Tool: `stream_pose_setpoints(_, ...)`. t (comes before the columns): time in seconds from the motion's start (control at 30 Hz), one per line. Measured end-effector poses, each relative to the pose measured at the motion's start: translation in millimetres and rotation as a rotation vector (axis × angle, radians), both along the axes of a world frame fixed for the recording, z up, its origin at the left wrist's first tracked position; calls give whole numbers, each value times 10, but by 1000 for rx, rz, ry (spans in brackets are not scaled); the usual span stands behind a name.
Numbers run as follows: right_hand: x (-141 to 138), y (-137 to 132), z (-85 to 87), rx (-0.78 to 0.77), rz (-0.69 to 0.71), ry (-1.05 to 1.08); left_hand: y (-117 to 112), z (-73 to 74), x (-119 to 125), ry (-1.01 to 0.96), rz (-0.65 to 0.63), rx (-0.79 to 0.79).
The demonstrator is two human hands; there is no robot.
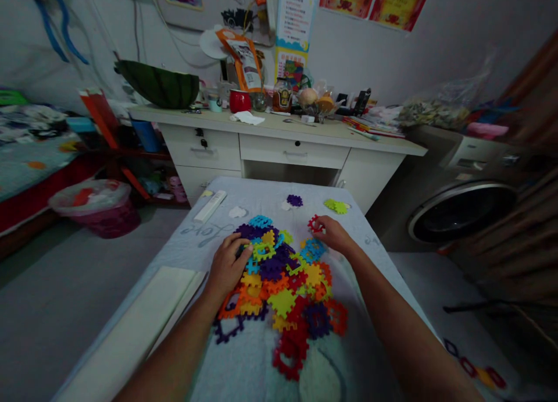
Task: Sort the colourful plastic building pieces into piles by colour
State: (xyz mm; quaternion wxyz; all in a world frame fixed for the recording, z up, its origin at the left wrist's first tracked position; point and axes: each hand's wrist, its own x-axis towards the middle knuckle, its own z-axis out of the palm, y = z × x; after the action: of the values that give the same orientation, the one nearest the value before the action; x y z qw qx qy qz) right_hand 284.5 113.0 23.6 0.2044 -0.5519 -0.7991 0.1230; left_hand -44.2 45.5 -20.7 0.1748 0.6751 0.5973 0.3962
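A heap of interlocking plastic puzzle pieces (282, 302) in red, orange, yellow, lime, blue and purple lies on the cloth-covered table. At its left edge rests my left hand (227, 263), fingers bent, with a gap between thumb and forefinger; a lime piece (263, 251) is beside the thumb. My right hand (335, 234) pinches a red puzzle piece (314, 223) just past the heap's far right side. Below that hand lies a blue piece (312, 250). Farther back, apart from the heap, are a purple piece (294, 200) and lime pieces (335, 206).
A long white box (131, 332) lies along the table's left side, and a small white strip (210, 206) at the far left. Behind stands a cluttered desk (292, 152). A washing machine (453, 187) is right, a pink bin (98, 210) left. More pieces (477, 370) lie lower right.
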Motion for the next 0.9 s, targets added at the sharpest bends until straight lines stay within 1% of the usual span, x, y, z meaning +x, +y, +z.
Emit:
stream_pose_setpoints(0.1, 387, -143, -2, 24, -197, -15, 6, -13, -1, 4, 2, 5)
stream_pose_setpoints(0.17, 574, -229, -40, 17, -316, -20, 10, -22, -5, 8, 0, 8)
stream_pose_setpoints(0.27, 710, -323, -126, -6, -462, -34, 13, -32, -12, 11, -3, 10)
stream_pose_setpoints(0.33, 729, -364, -191, 2, -516, -58, 11, -35, -15, 8, 0, 6)
stream_pose_setpoints(0.5, 703, -423, -347, 83, -566, -83, 5, -37, -17, -6, 8, 4)
stream_pose_setpoints(0.67, 733, -438, -443, 126, -560, -6, 13, -38, -17, 13, 11, 7)
stream_pose_setpoints(0.77, 749, -455, -441, 154, -586, 13, 12, -35, -14, 18, 14, -5)
stream_pose_setpoints(0.83, 724, -476, -404, 191, -598, 4, 11, -34, -13, 16, 10, -4)
stream_pose_setpoints(0.9, 659, -501, -345, 227, -553, 4, 11, -34, -13, 13, 3, 4)
